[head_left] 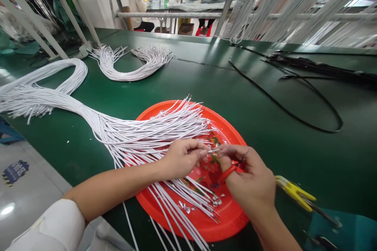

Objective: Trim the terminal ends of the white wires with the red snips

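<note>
Over a round red plate (235,219), my left hand (181,157) pinches the end of a thin white wire (210,151). My right hand (250,180) meets it at the wire's tip, its fingers closed around small red-handled snips (228,172). A big bundle of white wires (132,133) fans across the plate from the left, under my left forearm. More wires (182,200) lie on the plate's near side. Small silvery scraps (216,200) are scattered on the plate.
The green table (206,82) also holds a looped bundle of white wires (132,66) at the back, black cables (294,113) at the right and yellow-handled pliers (297,193) beside my right hand. White wires hang from a rack (279,4). Two people sit at far tables.
</note>
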`<act>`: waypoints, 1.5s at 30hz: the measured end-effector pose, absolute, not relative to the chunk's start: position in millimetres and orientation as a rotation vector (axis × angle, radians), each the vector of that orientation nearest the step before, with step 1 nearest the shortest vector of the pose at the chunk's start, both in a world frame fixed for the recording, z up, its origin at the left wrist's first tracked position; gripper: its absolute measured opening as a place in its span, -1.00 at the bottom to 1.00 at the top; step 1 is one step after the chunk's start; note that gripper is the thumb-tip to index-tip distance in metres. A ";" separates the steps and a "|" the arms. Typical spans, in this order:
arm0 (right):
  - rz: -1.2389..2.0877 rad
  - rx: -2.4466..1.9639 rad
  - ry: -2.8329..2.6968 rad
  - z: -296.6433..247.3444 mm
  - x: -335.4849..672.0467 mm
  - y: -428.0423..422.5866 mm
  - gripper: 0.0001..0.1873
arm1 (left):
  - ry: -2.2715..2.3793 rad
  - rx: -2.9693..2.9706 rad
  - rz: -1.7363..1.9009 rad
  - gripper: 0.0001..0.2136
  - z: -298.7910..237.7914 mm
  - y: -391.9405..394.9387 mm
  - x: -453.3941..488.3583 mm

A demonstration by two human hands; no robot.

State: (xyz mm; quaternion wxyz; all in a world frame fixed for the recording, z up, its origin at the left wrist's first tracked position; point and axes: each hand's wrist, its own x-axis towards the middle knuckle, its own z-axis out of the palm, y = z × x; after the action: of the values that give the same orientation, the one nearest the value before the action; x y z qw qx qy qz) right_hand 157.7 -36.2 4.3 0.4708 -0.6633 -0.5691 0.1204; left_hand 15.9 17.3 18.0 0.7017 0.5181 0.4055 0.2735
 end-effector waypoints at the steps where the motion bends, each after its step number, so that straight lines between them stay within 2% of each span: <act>1: 0.338 -1.624 -1.330 3.4 157.3 -36.1 -0.92 | 0.903 1.146 0.607 -0.91 18.9 17.5 15.9; 7: 0.567 -1.465 -1.077 7.4 151.0 -32.5 -0.80 | 0.909 1.243 0.644 -0.91 18.8 16.9 14.6; 12: 0.583 -1.511 -1.033 7.3 147.4 -32.5 -0.80 | 0.940 1.347 0.677 -0.82 15.9 15.4 15.0; 21: 0.441 -1.678 -1.106 -2.4 146.8 -39.2 -0.81 | 1.011 1.597 0.795 -0.87 12.5 14.7 12.6; 30: 0.811 -1.422 -0.790 7.1 141.0 -30.9 -0.72 | 0.905 1.182 0.628 -0.95 18.2 17.8 15.9; 36: 0.790 -1.391 -0.730 8.9 142.1 -32.2 -0.72 | 0.917 1.129 0.610 -0.94 15.5 19.7 15.5; 45: 0.682 -1.493 -0.825 8.1 141.3 -32.1 -0.71 | 0.973 1.383 0.667 -0.86 13.0 17.0 14.4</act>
State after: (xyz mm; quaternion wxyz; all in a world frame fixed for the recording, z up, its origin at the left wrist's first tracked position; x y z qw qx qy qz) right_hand 141.3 -32.1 8.1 0.6071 -0.6458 -0.3567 0.2951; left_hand 14.4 17.0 13.0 0.6144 0.6002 0.4224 0.2896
